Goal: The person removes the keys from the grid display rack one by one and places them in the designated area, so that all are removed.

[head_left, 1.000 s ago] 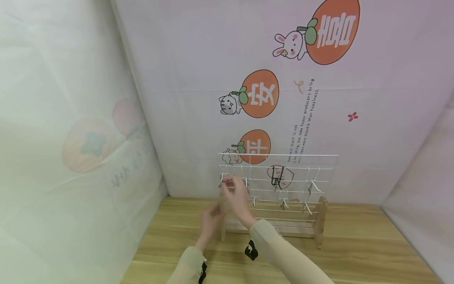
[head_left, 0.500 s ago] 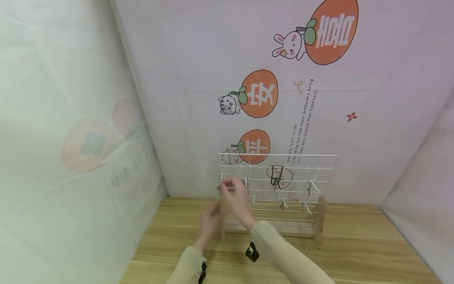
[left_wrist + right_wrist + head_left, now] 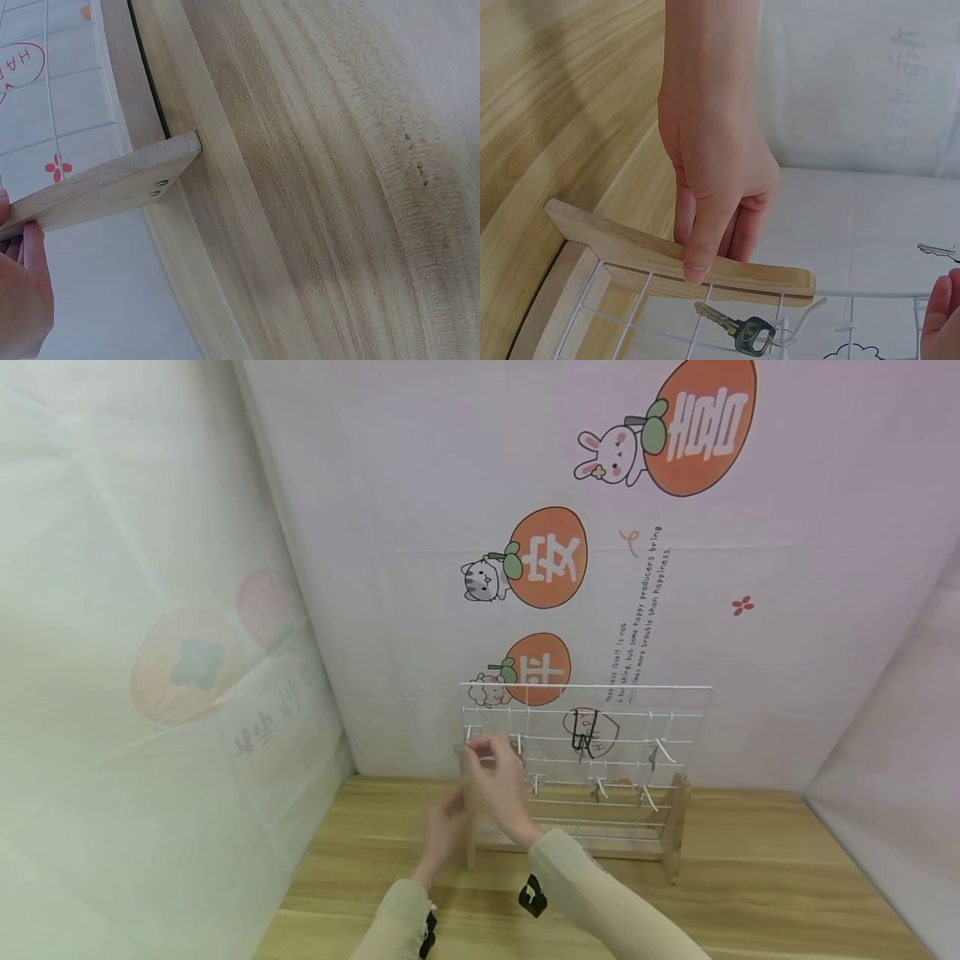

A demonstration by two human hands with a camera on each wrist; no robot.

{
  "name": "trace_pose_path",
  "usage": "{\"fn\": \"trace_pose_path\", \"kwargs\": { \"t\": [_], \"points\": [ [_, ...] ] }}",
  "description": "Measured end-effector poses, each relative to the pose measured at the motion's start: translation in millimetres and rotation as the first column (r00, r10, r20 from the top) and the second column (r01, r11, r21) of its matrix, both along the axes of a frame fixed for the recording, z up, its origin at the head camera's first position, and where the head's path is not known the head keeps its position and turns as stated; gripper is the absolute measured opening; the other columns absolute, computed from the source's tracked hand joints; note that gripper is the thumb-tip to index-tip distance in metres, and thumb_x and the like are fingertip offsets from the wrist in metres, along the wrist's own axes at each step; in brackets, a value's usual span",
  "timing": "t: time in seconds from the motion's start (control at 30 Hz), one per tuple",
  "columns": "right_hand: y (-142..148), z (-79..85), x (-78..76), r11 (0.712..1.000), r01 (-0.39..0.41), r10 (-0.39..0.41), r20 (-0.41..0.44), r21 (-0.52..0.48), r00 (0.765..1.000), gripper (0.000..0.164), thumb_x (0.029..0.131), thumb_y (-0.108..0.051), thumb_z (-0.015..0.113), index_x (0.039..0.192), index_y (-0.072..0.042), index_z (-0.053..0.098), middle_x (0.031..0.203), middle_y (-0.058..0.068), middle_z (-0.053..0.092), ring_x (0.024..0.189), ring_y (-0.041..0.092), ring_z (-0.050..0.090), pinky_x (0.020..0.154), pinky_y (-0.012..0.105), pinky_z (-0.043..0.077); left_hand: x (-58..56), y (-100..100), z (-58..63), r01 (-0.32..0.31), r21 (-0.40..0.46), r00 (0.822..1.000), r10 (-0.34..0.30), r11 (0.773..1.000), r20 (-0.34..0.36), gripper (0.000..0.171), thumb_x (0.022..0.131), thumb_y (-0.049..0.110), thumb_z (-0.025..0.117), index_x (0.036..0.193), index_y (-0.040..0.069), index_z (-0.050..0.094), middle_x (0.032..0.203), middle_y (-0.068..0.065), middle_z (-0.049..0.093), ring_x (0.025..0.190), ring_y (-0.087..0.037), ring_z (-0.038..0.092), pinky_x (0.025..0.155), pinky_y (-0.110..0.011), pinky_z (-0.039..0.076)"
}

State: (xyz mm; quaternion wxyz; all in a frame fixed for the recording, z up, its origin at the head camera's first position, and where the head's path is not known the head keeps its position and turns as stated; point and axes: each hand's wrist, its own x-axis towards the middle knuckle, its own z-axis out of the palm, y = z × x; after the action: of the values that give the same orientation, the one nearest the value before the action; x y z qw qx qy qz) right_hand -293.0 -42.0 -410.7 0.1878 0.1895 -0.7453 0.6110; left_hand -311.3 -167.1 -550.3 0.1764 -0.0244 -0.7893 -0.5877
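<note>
My left hand (image 3: 444,827) grips the left wooden side post (image 3: 105,184) of a white wire grid rack (image 3: 600,687). In the right wrist view that left hand (image 3: 720,172) has its thumb on the near face of the post and the other fingers behind it. Higher up, my right hand (image 3: 498,777) pinches a small silver key (image 3: 936,250) beside a white hook (image 3: 470,733) at the rack's upper left. Only the right fingertips (image 3: 939,315) show at the right wrist view's edge. A black-headed key (image 3: 754,335) hangs from a lower hook close to the post.
Other white hooks (image 3: 662,750) with small keys hang across the grid. A black hook (image 3: 585,731) is fixed near the middle. The rack stands on a wood-grain table (image 3: 757,877), close to a printed white cloth backdrop (image 3: 405,527).
My right hand has barely moved; the key now shows more clearly left of its fingertips, a little away from the hook. The left hand stays on the post.
</note>
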Motion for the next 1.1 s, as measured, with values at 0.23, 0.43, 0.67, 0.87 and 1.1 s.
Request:
{"fn": "trace_pose_path", "kwargs": {
  "t": [0.23,0.43,0.67,0.87,1.1],
  "points": [
    [-2,2.2,1.3,1.000,0.005,-0.004,0.031,-0.016,1.000,0.012,0.094,-0.004,0.063,0.105,0.000,0.065,0.104,0.015,0.069,0.097,0.027,0.066,0.086,0.025,0.060,0.3,1,0.2,-0.008,-0.015,1.000,0.008,1.000,-0.022,0.039,0.088,0.012,0.073,0.125,0.001,0.066,0.121,-0.020,0.071,0.111,-0.035,0.069,0.092,-0.041,0.061],
    [1,0.8,5.8,1.000,-0.009,0.009,0.018,-0.022,1.000,0.010,0.093,-0.002,0.063,0.103,-0.002,0.065,0.103,0.013,0.070,0.096,0.027,0.068,0.084,0.022,0.060,0.0,2,-0.4,-0.016,-0.012,1.000,0.015,1.000,-0.013,0.039,0.088,0.014,0.074,0.125,0.003,0.067,0.120,-0.018,0.071,0.109,-0.034,0.070,0.090,-0.039,0.062],
    [10,-11.8,8.0,0.997,-0.048,0.048,-0.001,-0.054,0.999,0.006,0.094,-0.008,0.065,0.100,-0.007,0.065,0.101,0.009,0.070,0.096,0.020,0.067,0.085,0.021,0.059,0.5,2,1.3,-0.015,0.010,1.000,0.015,1.000,0.009,0.039,0.088,0.013,0.073,0.125,0.002,0.066,0.121,-0.019,0.071,0.111,-0.034,0.069,0.093,-0.040,0.061],
    [19,-20.0,10.1,0.996,-0.056,0.057,0.010,-0.068,0.998,0.007,0.094,-0.008,0.065,0.100,-0.005,0.065,0.101,0.013,0.070,0.095,0.018,0.068,0.087,0.021,0.059,-0.5,3,0.9,-0.044,-0.020,0.999,0.045,0.999,0.004,0.043,0.086,0.014,0.076,0.124,-0.002,0.065,0.118,-0.022,0.071,0.107,-0.035,0.070,0.090,-0.041,0.061],
    [28,-29.7,12.3,0.996,-0.065,0.068,0.039,-0.066,0.997,0.012,0.093,-0.004,0.064,0.105,0.001,0.063,0.106,0.023,0.069,0.099,0.030,0.069,0.089,0.023,0.059,0.0,2,0.3,-0.014,-0.003,1.000,0.014,1.000,-0.003,0.043,0.088,0.012,0.073,0.126,-0.004,0.063,0.122,-0.024,0.069,0.110,-0.037,0.068,0.093,-0.042,0.060]
  ]
}}
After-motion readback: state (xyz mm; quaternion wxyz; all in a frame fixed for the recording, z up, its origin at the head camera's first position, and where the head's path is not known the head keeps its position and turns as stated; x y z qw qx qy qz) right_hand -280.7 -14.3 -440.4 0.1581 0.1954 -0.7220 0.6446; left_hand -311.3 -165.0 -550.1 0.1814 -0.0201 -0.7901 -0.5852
